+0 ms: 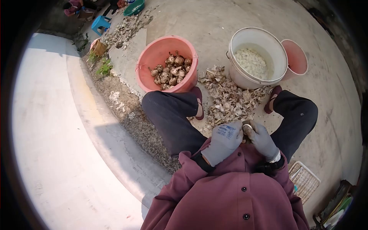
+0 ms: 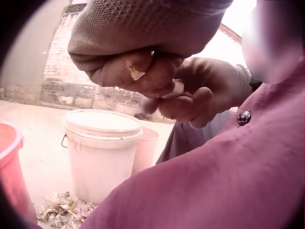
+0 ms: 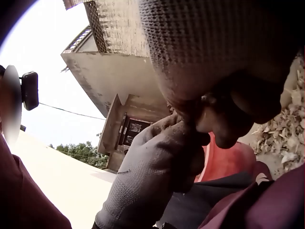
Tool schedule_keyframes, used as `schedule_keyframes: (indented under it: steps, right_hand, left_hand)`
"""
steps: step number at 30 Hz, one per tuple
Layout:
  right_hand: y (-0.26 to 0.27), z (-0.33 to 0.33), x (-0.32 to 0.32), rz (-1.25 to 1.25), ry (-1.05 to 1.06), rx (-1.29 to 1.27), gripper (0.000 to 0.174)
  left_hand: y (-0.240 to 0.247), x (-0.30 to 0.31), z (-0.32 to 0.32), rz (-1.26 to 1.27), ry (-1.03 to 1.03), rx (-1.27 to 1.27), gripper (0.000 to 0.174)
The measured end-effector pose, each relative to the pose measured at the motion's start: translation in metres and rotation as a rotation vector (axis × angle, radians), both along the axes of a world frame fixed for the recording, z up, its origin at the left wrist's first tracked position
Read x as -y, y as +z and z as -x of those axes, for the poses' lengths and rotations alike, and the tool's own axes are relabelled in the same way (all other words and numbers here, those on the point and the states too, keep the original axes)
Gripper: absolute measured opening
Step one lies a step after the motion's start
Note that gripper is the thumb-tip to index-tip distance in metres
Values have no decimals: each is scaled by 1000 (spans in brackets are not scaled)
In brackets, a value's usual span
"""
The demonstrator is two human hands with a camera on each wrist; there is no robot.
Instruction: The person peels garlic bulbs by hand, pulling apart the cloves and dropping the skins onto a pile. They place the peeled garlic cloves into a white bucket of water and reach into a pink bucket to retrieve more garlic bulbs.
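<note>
Both hands wear grey gloves with soiled fingertips and meet in front of the lap. My right hand (image 1: 262, 140) pinches a pale garlic clove (image 1: 248, 125) between thumb and fingers. Against it, the curled fingers of my left hand (image 1: 226, 140) grip at the same clove, largely covering it. In the left wrist view a bit of the clove (image 2: 178, 88) shows between the two hands, and a flake of skin (image 2: 135, 71) clings to a left finger. Fingers hide most of the clove in the right wrist view.
A pink tub (image 1: 142, 71) of unpeeled garlic bulbs (image 1: 172, 71) stands front left. Front right is a white bucket (image 1: 239, 74) with peeled cloves (image 1: 251, 63) in water, beside a pink bucket (image 1: 297, 57). Garlic skins (image 1: 230, 97) lie between the feet; a white basket (image 1: 304, 180) sits at right.
</note>
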State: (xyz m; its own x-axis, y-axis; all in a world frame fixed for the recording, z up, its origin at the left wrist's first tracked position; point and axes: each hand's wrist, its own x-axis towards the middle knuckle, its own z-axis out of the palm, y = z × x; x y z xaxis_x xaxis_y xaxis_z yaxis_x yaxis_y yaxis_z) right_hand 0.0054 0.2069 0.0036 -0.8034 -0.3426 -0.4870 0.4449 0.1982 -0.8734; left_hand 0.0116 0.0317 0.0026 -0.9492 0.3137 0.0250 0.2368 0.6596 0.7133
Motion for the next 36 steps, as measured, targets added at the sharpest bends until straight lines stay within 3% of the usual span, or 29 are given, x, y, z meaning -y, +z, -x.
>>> schedule_keyframes:
  steps: [2, 4, 7, 10, 15, 19, 21, 23, 25, 27, 29, 31, 33, 36]
  right_hand:
    - [-11, -5, -1, -35, 94, 13, 29]
    - [-24, -20, 4, 84, -100, -21, 28]
    - [-27, -29, 6, 205, -174, 8, 27]
    - [-31, -32, 10, 69, -201, -55, 25]
    - [-34, -33, 19, 150, -306, 3, 24]
    - [-24, -26, 19, 208, -314, 141, 28]
    - [-26, -25, 11, 147, -255, 34, 34]
    - [-11, -18, 13, 239, -195, 1, 45]
    - [-10, -15, 14, 232, -193, 5, 49]
    - [-13, -13, 14, 240, -177, 5, 54]
    - [-22, -15, 16, 309, -134, -20, 55]
    - [-26, -16, 23, 323, -158, -69, 55]
    - [-26, -16, 24, 333, -182, -117, 56]
    - [-19, -17, 17, 413, -239, 56, 55]
  left_hand:
    - [-2, 1, -1, 46, -32, -20, 10]
    - [-2, 2, -3, 36, -46, -62, 11]
    - [-7, -1, -6, 62, -59, -86, 14]
    - [-7, -1, -7, 95, -65, -76, 15]
    - [-3, -7, -8, 168, -63, -64, 16]
    - [-8, -3, -11, 100, -8, 3, 15]
    - [-6, 2, -8, 62, 28, 8, 14]
    - [-12, 6, -9, -131, 140, 148, 15]
    - [-18, 6, -8, -207, 118, 117, 16]
    - [-12, 4, -5, -512, 114, 331, 22]
    - [-4, 4, -5, -508, 121, 468, 27]
    - [13, 0, -1, -263, 80, 433, 19]
    - [17, 0, 3, -322, 99, 494, 21]
    - [13, 2, 1, -344, 129, 483, 23]
